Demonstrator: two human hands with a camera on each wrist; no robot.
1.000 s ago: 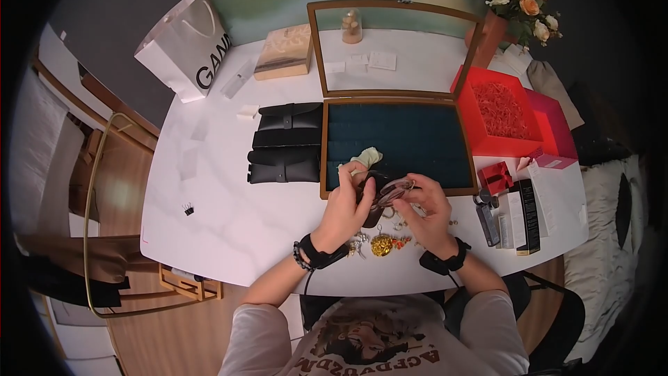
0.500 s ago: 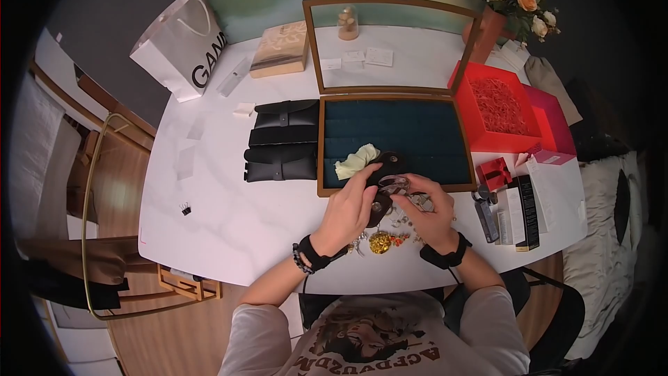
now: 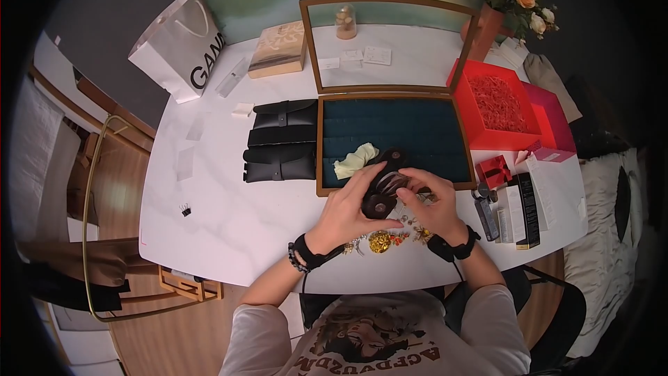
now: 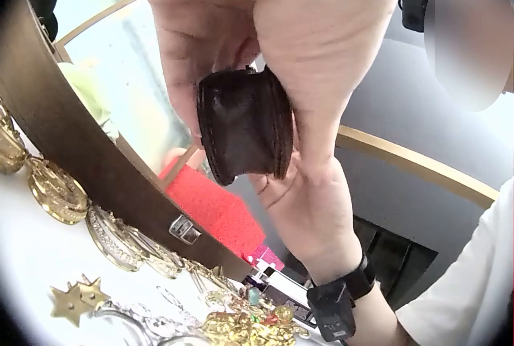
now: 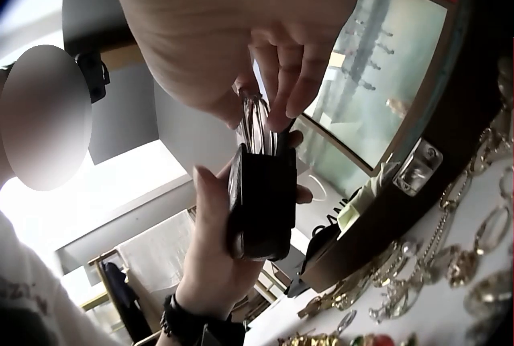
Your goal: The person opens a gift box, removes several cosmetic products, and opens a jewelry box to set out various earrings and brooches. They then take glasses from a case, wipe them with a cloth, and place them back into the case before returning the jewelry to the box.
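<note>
My left hand (image 3: 344, 210) holds a dark brown leather glasses case (image 3: 379, 207) with round snaps, just over the front edge of the display box (image 3: 396, 122). Its thumb is stretched out below the case in the head view. My right hand (image 3: 440, 205) pinches folded glasses (image 5: 257, 124) by their upper part. Their lower part is hidden inside the case (image 5: 263, 201) in the right wrist view. Gold and silver jewellery (image 4: 60, 189) lies on the table below both hands. A crumpled pale green cloth piece (image 3: 356, 161) rests in the box's near left corner.
The box's glazed lid (image 3: 390, 90) stands raised. Two black pouches (image 3: 282, 165) lie left of it. At the right are a red box (image 3: 518, 141) with shredded filling, a small red gift box (image 3: 494, 171) and slim cartons (image 3: 527, 212). A white paper bag (image 3: 170, 56) stands back left.
The case has turned, so both snap ends now face up with the glasses between them. My left thumb has come off the case's face and swung toward me. The head view has shifted slightly.
</note>
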